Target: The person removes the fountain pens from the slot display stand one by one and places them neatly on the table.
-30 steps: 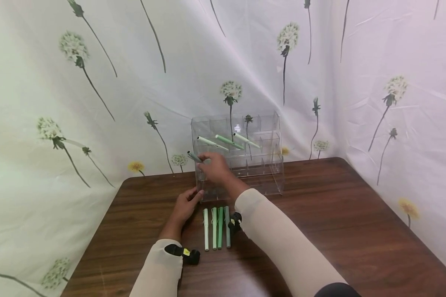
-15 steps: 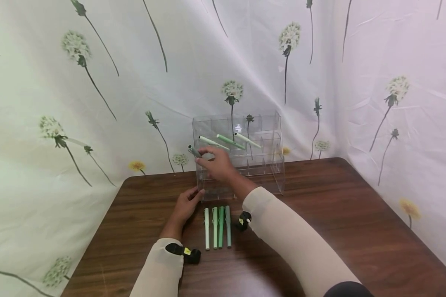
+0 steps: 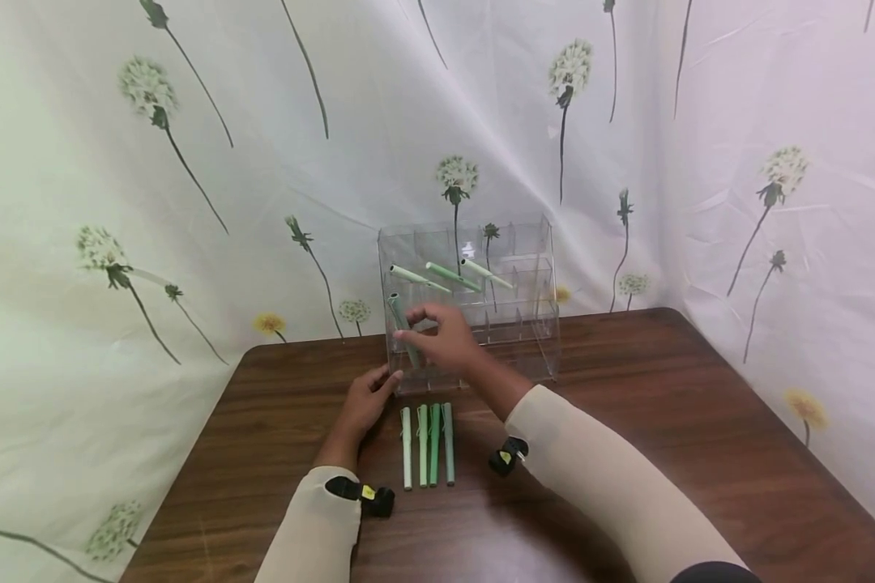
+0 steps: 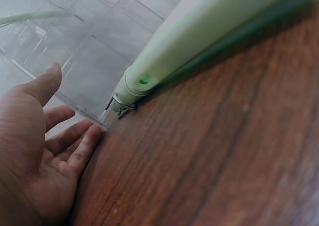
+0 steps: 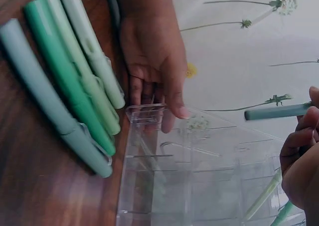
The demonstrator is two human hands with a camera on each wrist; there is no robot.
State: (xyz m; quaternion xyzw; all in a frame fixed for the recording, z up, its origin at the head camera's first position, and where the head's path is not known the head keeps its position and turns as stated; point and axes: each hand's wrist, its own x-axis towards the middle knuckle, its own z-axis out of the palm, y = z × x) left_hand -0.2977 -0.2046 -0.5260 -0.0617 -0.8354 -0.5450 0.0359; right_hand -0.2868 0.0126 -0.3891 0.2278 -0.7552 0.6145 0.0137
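A clear plastic tiered pen organizer (image 3: 506, 328) stands at the back of the table. My right hand (image 3: 445, 336) pinches a grey-green pen (image 3: 397, 309) between thumb and fingers, steeply tilted at the organizer's left end. In the right wrist view the pen (image 5: 276, 112) sticks out from the fingers. My left hand (image 3: 363, 402) holds the organizer's lower left front corner, thumb at the front and fingers beside it. Three pens lean in the upper tiers: a pale one (image 3: 414, 276), a green one (image 3: 448, 275) and another pale one (image 3: 484, 273).
Several pens lie side by side before the organizer: a whitish pen (image 3: 407, 453), a light green pen (image 3: 423, 453), a green pen (image 3: 434, 453) and a grey-green pen (image 3: 448, 453). A flower-printed cloth (image 3: 262, 162) hangs behind the wooden table (image 3: 612, 405).
The held pen has swung from slanting out past the organizer's left side to a steeper stance at its front left. My right hand has moved right and lower. The left hand stays put.
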